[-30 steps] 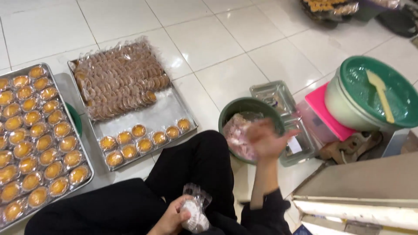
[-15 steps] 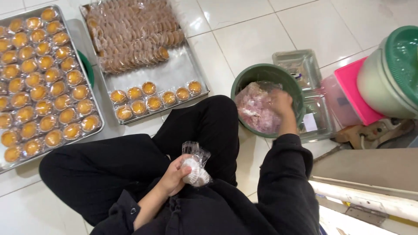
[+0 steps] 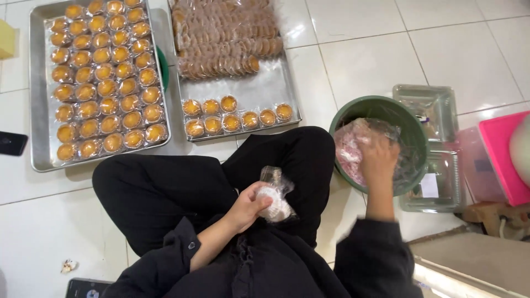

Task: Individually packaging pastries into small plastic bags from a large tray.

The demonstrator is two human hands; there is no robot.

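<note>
I sit cross-legged on a white tiled floor in black clothes. My left hand (image 3: 248, 205) holds a small clear plastic bag with a pale round pastry (image 3: 274, 200) in my lap. My right hand (image 3: 379, 160) reaches into a green bucket (image 3: 411, 124) lined with clear plastic that holds pinkish-white wrappers (image 3: 349, 152); what its fingers grip is hidden. In front of my knees lies a metal tray (image 3: 259, 91) with a row of wrapped yellow tarts (image 3: 237, 115) and a heap of brown pastries under plastic (image 3: 223, 33).
A second metal tray (image 3: 37, 94) full of wrapped yellow tarts lies at the left. Clear plastic containers (image 3: 428, 102) and a pink box (image 3: 499, 157) stand right of the bucket. A black phone (image 3: 11, 143) lies at the far left, another dark device (image 3: 83, 288) near my left side.
My view has tilted down and closer. My right hand has gone from the bucket's rim deeper into the plastic. The left hand keeps the bagged pastry in my lap.
</note>
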